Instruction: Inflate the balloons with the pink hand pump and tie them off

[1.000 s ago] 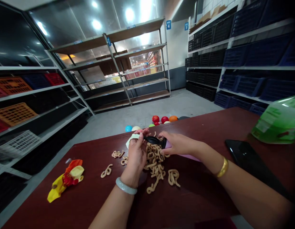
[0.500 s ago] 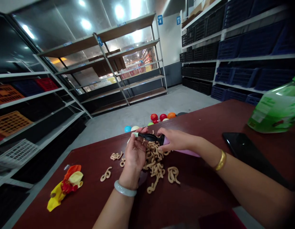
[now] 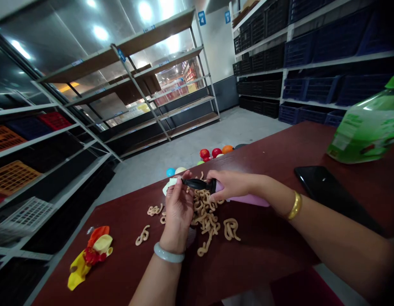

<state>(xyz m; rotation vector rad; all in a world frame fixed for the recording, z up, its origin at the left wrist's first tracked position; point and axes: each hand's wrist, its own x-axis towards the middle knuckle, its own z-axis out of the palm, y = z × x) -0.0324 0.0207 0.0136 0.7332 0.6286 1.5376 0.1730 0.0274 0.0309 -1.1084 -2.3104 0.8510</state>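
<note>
My left hand (image 3: 179, 206) pinches a pale mint balloon (image 3: 169, 185) at the black nozzle (image 3: 195, 183) of a pink balloon pump (image 3: 248, 199). The balloon's far side is partly behind my fingers. My right hand (image 3: 230, 185) is wrapped round the pink pump body, close behind the black nozzle. Under and between both hands lies a heap of tan, curled, rope-like pieces (image 3: 205, 219), with a few loose ones around it.
Flat yellow, orange and red balloons (image 3: 90, 255) lie on the dark red table (image 3: 127, 272) at left. To the right are a black phone (image 3: 331, 195) and a green jug (image 3: 366, 131). Inflated balloons (image 3: 204, 153) show beyond the far edge. Shelves with crates (image 3: 321, 89) stand around.
More of the pale balloon shows past my left fingertips, and it looks larger. Both hands keep their hold. The whole view has shifted slightly.
</note>
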